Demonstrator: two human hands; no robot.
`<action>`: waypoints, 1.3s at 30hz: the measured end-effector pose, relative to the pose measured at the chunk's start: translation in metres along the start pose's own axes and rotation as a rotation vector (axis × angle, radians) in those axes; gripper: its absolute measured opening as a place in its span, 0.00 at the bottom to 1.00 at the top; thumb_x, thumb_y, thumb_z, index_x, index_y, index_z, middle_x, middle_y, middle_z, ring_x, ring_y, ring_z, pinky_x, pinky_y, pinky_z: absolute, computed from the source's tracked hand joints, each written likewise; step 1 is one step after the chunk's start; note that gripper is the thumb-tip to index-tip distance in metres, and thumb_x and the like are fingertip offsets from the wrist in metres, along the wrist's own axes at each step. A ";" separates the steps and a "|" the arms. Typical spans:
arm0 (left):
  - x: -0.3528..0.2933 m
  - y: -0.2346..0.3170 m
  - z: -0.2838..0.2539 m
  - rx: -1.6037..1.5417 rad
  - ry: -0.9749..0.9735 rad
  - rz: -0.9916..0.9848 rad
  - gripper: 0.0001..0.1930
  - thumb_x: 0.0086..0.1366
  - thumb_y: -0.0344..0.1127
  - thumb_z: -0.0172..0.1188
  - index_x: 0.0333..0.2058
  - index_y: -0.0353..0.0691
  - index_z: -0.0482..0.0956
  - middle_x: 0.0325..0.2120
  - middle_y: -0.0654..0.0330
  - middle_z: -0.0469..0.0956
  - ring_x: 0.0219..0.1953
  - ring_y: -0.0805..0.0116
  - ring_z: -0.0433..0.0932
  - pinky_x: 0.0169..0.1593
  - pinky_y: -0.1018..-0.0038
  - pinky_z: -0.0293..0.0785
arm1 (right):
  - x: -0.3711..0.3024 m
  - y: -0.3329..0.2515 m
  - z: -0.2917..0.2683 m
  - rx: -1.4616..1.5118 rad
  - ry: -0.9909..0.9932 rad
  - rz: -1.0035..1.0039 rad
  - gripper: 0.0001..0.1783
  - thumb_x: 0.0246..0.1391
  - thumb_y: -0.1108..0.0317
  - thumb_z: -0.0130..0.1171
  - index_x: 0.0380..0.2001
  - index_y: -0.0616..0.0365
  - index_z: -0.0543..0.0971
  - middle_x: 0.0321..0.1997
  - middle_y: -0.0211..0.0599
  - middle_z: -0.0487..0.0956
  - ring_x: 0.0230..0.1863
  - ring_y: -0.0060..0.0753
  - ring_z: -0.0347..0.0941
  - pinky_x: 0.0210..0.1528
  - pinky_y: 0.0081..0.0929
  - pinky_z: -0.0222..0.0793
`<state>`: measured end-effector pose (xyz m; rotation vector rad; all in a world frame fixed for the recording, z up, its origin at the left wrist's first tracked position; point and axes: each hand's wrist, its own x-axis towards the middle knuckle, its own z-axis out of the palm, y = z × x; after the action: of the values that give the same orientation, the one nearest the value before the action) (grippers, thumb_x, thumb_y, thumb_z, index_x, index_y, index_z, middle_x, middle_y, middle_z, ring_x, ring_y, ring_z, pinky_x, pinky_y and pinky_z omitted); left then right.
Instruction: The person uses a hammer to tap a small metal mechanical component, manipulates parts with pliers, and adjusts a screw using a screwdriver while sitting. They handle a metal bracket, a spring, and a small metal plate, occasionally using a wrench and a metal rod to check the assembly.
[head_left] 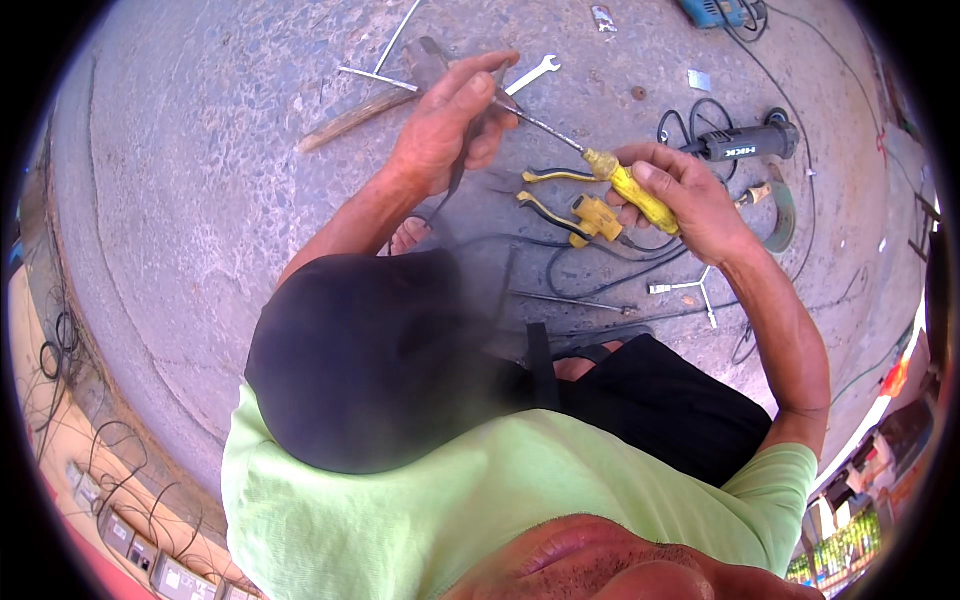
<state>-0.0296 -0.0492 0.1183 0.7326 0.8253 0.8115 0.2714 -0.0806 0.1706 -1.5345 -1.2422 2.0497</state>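
Light-green shirt (pixel 400 520), short sleeves (pixel 785 485), soft creases across the front; loose black legwear (pixel 655 395); bare forearms (pixel 785 325).

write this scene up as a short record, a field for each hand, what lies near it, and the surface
left hand: grips a dark thin piece
right hand: holds a yellow-handled screwdriver, shaft pointing toward the left hand
near left: wooden-handled hammer, open-ended wrench
near right: yellow-and-black-handled pliers, yellow block, black power tool
surface: rough grey ground
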 end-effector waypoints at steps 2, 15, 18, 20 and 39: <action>0.000 0.000 0.000 0.025 -0.002 0.008 0.38 0.69 0.63 0.58 0.68 0.44 0.63 0.38 0.58 0.76 0.22 0.79 0.64 0.23 0.81 0.61 | -0.002 -0.003 -0.003 0.124 -0.044 0.073 0.27 0.66 0.56 0.58 0.61 0.64 0.73 0.48 0.39 0.83 0.40 0.21 0.78 0.34 0.21 0.71; 0.000 0.001 0.000 0.047 0.015 -0.010 0.38 0.70 0.64 0.56 0.68 0.44 0.64 0.39 0.58 0.76 0.23 0.79 0.64 0.24 0.81 0.61 | -0.004 -0.007 0.008 0.093 -0.026 0.062 0.28 0.67 0.53 0.57 0.60 0.64 0.74 0.48 0.41 0.82 0.38 0.23 0.78 0.34 0.22 0.71; -0.001 0.000 -0.001 0.041 0.009 -0.011 0.38 0.70 0.64 0.56 0.68 0.44 0.63 0.39 0.58 0.76 0.23 0.79 0.65 0.24 0.81 0.61 | -0.003 -0.002 0.010 0.018 -0.014 -0.019 0.29 0.68 0.51 0.55 0.61 0.64 0.74 0.48 0.42 0.83 0.37 0.23 0.78 0.33 0.21 0.71; 0.001 0.000 0.000 0.048 0.003 -0.004 0.38 0.70 0.63 0.56 0.68 0.43 0.63 0.40 0.57 0.76 0.23 0.79 0.65 0.24 0.81 0.62 | 0.001 0.002 0.002 0.140 -0.064 0.068 0.28 0.68 0.53 0.55 0.61 0.64 0.73 0.48 0.41 0.82 0.37 0.23 0.78 0.34 0.22 0.72; -0.001 -0.002 -0.002 -0.070 -0.045 0.029 0.41 0.67 0.61 0.63 0.69 0.42 0.63 0.40 0.57 0.76 0.24 0.78 0.66 0.24 0.79 0.62 | 0.002 0.009 0.004 0.037 -0.013 -0.065 0.26 0.69 0.55 0.53 0.61 0.63 0.73 0.49 0.44 0.83 0.39 0.23 0.79 0.36 0.22 0.73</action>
<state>-0.0308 -0.0507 0.1157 0.7001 0.7438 0.8422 0.2696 -0.0863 0.1632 -1.4476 -1.2353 2.0326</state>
